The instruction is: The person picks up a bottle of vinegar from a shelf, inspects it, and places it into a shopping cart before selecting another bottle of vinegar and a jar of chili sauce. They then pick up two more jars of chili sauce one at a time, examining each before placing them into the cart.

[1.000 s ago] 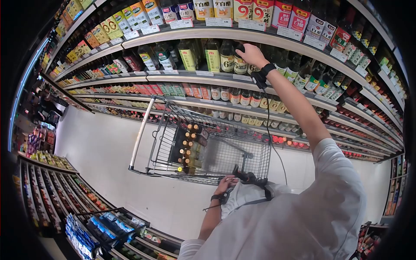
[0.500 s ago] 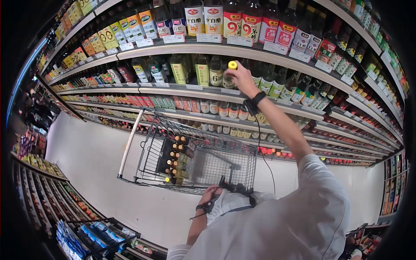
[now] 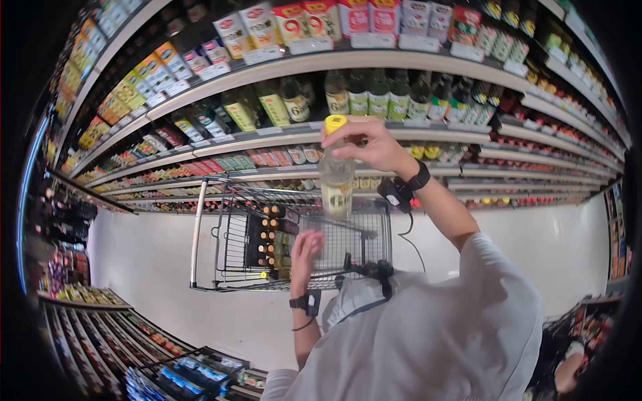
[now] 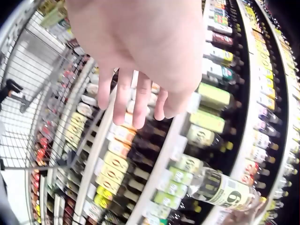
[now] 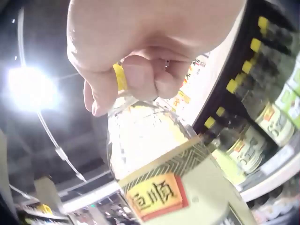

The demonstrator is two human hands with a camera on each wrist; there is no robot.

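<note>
A clear vinegar bottle (image 3: 336, 180) with a yellow cap (image 3: 335, 123) hangs upright over the cart, out in front of the shelves. My right hand (image 3: 373, 146) pinches it by the neck just under the cap. Its pale label (image 5: 201, 183), with a red and yellow patch, faces the right wrist camera. Below and to the left, my left hand (image 3: 306, 252) is raised over the cart, slightly blurred and apart from the bottle. Its fingers (image 4: 123, 93) extend loosely in the left wrist view and hold nothing.
A wire shopping cart (image 3: 198, 234) stands between me and the shelving, with several capped bottles (image 3: 271, 234) grouped at its handle end. A shelf edge (image 3: 314, 65) runs above the bottle, lined with more bottles and price tags. A cable (image 3: 416, 244) trails from the right wrist camera.
My right hand has drawn the vinegar bottle off the shelf and brought it down over the cart. My left hand has risen from beside my waist to above the cart.
</note>
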